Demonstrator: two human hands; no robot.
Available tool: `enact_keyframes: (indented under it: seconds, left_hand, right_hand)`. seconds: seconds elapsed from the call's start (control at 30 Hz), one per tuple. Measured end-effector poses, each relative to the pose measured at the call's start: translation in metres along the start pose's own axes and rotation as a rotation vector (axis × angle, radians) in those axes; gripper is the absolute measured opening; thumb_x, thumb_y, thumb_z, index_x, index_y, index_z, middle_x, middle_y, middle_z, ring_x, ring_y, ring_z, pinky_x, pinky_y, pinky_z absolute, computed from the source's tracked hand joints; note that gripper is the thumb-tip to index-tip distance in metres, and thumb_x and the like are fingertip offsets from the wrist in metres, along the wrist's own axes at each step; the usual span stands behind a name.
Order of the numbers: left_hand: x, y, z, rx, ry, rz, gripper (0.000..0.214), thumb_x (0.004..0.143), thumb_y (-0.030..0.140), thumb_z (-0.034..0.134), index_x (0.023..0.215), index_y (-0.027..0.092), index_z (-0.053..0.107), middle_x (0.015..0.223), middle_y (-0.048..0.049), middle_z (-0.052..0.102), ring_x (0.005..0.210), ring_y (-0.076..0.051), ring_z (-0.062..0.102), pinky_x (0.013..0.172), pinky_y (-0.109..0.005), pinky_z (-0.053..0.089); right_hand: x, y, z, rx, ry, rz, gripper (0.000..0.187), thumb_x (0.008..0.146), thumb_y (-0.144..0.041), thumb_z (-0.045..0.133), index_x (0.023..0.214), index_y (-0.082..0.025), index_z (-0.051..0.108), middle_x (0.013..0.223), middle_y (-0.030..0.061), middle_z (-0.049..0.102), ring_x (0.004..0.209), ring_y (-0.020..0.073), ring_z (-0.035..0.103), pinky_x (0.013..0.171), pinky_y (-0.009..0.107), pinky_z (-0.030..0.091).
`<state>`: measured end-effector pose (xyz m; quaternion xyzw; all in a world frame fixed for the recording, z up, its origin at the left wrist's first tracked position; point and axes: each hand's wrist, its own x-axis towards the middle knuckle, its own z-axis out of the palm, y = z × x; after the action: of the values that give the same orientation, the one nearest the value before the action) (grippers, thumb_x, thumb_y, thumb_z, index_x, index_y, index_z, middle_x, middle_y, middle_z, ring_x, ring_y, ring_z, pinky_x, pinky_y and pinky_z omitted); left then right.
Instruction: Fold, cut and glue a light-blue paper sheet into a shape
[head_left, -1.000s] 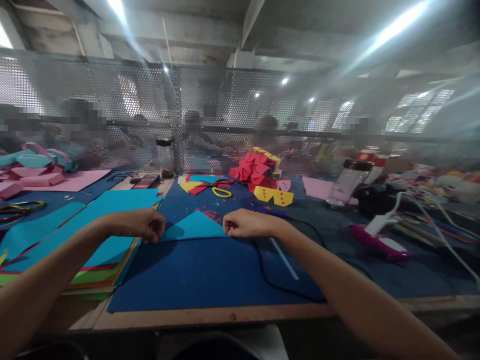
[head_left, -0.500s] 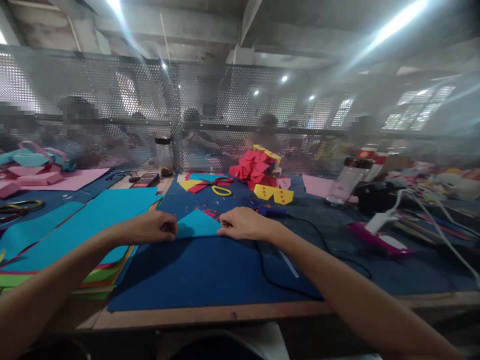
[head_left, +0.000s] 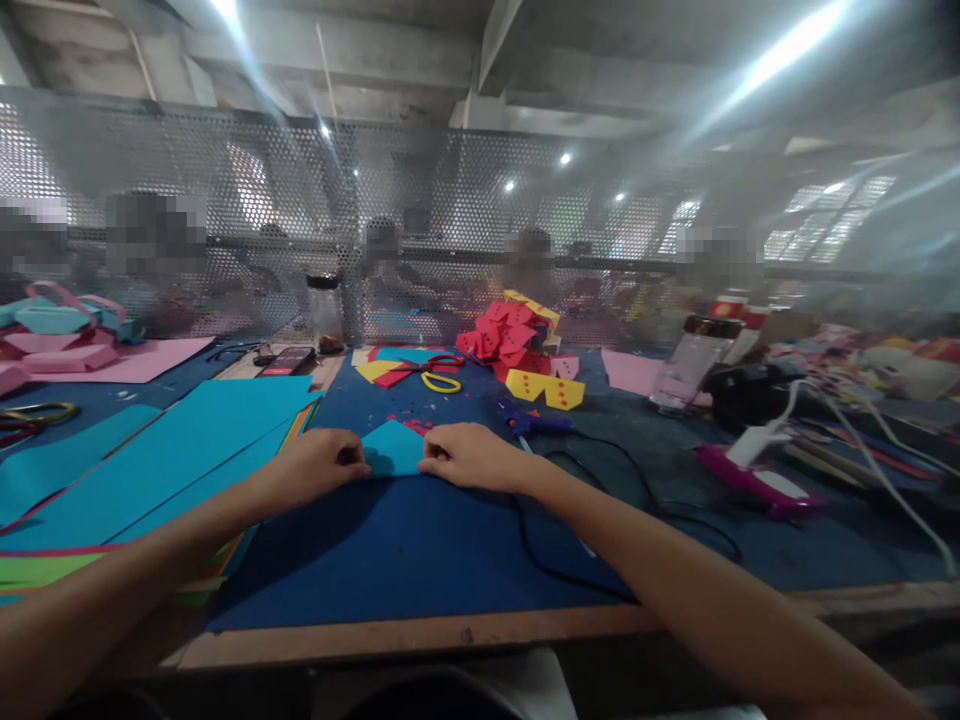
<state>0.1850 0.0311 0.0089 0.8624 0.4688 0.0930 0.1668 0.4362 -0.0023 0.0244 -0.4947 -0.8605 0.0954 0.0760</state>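
A small piece of blue paper (head_left: 394,448), pointed at the top with a straight near edge, lies on the dark blue mat (head_left: 420,560) in front of me. My left hand (head_left: 330,460) is closed on its left end with curled fingers. At the right end, my right hand (head_left: 469,455) pinches the same paper between thumb and fingers. Just beyond it are red paper scraps (head_left: 416,426). Behind those lie scissors (head_left: 439,372) with red and yellow handles. To the left is a stack of large coloured sheets (head_left: 217,430), blue on top.
Right of my hands lies a blue glue gun (head_left: 536,422) with a black cord. Red cut-paper pieces (head_left: 502,335) are heaped behind a yellow piece (head_left: 547,389). Farther right stand a clear bottle (head_left: 694,365) and a magenta power strip (head_left: 757,482). A perforated metal screen (head_left: 420,180) closes off the back.
My hands have come closer together along the paper's near edge; the left moved right and the right slightly left. The top blue sheet on the stack sits differently, showing a diagonal edge.
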Motion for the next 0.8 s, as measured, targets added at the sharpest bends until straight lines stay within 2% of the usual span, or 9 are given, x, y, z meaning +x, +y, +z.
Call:
enact_keyframes:
  seconds: [0.23,0.47,0.6,0.8]
  left_hand:
    - [0.003,-0.005,0.004,0.0,0.012,0.033,0.029,0.081,0.046,0.055,0.081,0.019,0.067,0.08,-0.0048,0.07,0.074,-0.02,0.06,0.062,-0.027,0.035]
    - [0.003,-0.005,0.005,0.004,0.007,0.036,0.026,0.082,0.042,0.054,0.082,0.02,0.067,0.082,-0.0044,0.07,0.076,-0.02,0.061,0.064,-0.027,0.036]
    - [0.001,0.0,0.006,-0.02,0.023,0.025,0.026,0.082,0.043,0.056,0.087,0.021,0.068,0.088,-0.0047,0.071,0.079,-0.021,0.062,0.065,-0.028,0.037]
    - [-0.001,0.012,0.008,0.043,0.059,-0.009,0.029,0.086,0.047,0.055,0.085,0.021,0.068,0.081,-0.0047,0.069,0.074,-0.022,0.061,0.062,-0.028,0.035]
  right_hand:
    - [0.004,-0.003,0.001,-0.024,-0.019,0.07,0.025,0.089,-0.044,0.06,0.085,-0.02,0.066,0.087,0.0033,0.072,0.077,0.0167,0.062,0.059,0.024,0.03]
    - [0.002,-0.004,0.002,-0.012,0.001,0.046,0.021,0.089,-0.04,0.061,0.088,-0.02,0.065,0.088,0.0028,0.072,0.077,0.0165,0.062,0.06,0.024,0.031]
    - [0.002,-0.004,0.006,0.001,0.037,0.02,0.017,0.089,-0.037,0.062,0.088,-0.02,0.066,0.086,0.0022,0.071,0.077,0.016,0.062,0.06,0.024,0.031]
    - [0.006,-0.007,0.013,0.015,0.059,0.003,0.023,0.09,-0.042,0.062,0.091,-0.019,0.067,0.086,0.0028,0.071,0.079,0.0163,0.062,0.06,0.024,0.03]
